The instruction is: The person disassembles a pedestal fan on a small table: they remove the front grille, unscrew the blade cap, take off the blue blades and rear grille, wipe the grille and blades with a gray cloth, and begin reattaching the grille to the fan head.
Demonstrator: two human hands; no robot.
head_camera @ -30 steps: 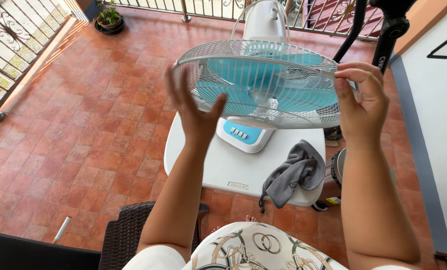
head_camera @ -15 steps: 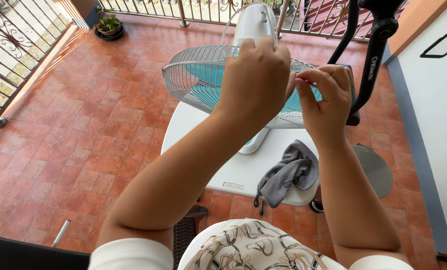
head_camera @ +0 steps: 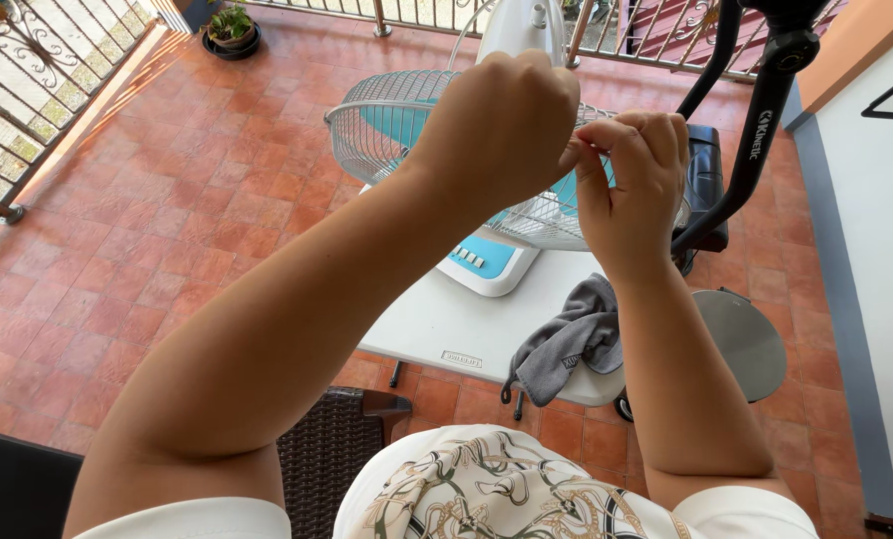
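Up close, both hands [head_camera: 566, 140] pinch the fan's tilted white wire grille [head_camera: 386, 130].

left hand [head_camera: 501, 125], right hand [head_camera: 631, 170]: together over fan grille [head_camera: 376, 130] | white table [head_camera: 446, 324], grey cloth [head_camera: 571, 344]

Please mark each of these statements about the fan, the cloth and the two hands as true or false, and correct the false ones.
1. Both hands, left hand and right hand, are at the white wire fan grille. True.
2. The grey cloth lies on the terracotta tile floor. False: it lies on the white table, at its edge.
3. The fan blades are red. False: the blades are turquoise.
4. A potted green plant stands near the metal railing. True.
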